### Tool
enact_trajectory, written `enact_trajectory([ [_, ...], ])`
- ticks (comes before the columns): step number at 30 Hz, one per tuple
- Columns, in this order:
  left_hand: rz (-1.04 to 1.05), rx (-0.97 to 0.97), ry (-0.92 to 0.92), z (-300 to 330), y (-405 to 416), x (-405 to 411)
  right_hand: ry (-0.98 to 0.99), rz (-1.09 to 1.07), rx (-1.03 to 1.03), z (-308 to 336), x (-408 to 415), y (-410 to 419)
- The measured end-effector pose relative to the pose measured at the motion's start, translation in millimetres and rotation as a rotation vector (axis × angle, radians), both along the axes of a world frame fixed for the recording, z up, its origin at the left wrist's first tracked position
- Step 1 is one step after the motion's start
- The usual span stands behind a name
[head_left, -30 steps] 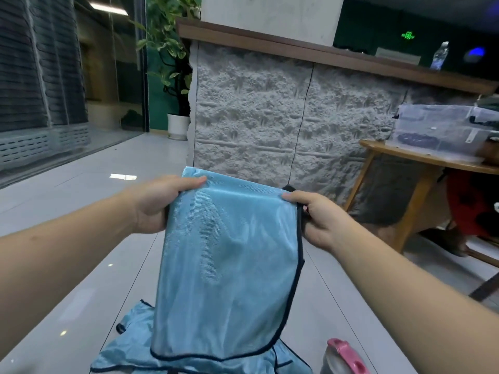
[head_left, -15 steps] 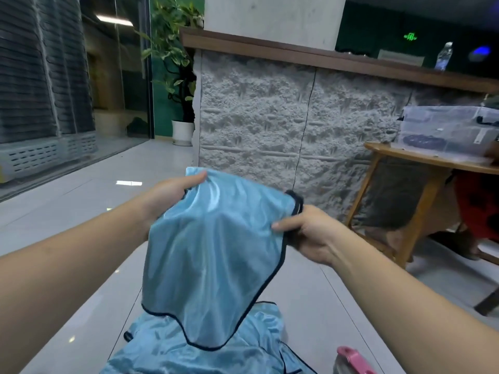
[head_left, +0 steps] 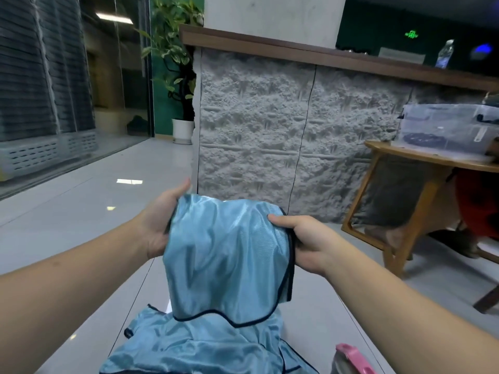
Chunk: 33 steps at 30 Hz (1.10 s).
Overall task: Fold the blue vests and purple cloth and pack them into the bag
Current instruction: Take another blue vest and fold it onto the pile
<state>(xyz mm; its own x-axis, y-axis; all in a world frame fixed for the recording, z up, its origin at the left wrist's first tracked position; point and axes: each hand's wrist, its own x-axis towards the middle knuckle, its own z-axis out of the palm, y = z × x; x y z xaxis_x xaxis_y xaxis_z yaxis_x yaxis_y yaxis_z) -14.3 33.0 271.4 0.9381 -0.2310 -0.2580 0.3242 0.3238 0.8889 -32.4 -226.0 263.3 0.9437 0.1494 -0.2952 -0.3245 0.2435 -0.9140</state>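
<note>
A blue vest (head_left: 229, 255), shiny and trimmed in dark piping, is hanging in mid-air between a person's two hands, doubled over on itself and partly folded. The left hand (head_left: 159, 225) is gripping the vest's upper left edge, fingers curled behind the fabric and thumb up over the top; the right hand (head_left: 305, 238) is pinching the upper right edge, thumb lying across the front and fingers tucked behind. The hands are standing apart, the folded width of cloth between them.

Below, on the tiled floor (head_left: 81, 211), more blue vest fabric (head_left: 205, 344) is lying in a loose, unfolded heap at the bottom edge of the view. A pink-edged object (head_left: 353, 359) is peeking in at the lower right; whether it is the bag cannot be told. No purple cloth is showing.

By the look of it, the job is in an early stage: one vest is mid-fold, the heap is waiting, and nothing is visibly packed.
</note>
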Motion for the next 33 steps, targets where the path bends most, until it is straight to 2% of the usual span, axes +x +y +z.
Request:
enact_trajectory([
  [2, -0.062, -0.049, 0.008, 2, 3, -1, 0.001, -0.070, 0.011, 0, 5, -2],
  [4, -0.113, 0.057, 0.005, -1, 4, 1, -0.004, -0.153, -0.014, -1, 8, -3],
  [8, -0.026, 0.307, -0.017, -5, -7, 2, -0.042, -0.240, -0.054, -6, 11, -7],
  [11, -0.019, 0.260, -0.050, -5, -7, 11, -0.071, -0.184, -0.157, -5, 10, -8],
  [15, -0.137, 0.394, -0.123, 1, -5, 13, -0.127, -0.065, -0.317, 6, 11, -14],
  [19, -0.229, 0.653, -0.215, 7, -2, 9, -0.196, 0.039, -0.542, 15, 7, -14],
  [23, -0.155, 0.955, -0.288, 2, -7, 7, -0.247, 0.084, -1.001, 10, 7, -5],
  [25, -0.129, 1.044, -0.322, 1, -7, 6, -0.296, 0.055, -1.138, 6, 7, -1],
  [30, -0.299, 1.245, -0.301, 6, 2, 6, -0.296, 0.017, -1.077, 6, 4, -8],
  [33, -0.446, 1.400, -0.343, 10, 10, 5, -0.319, 0.013, -0.830, 7, 5, -12],
])
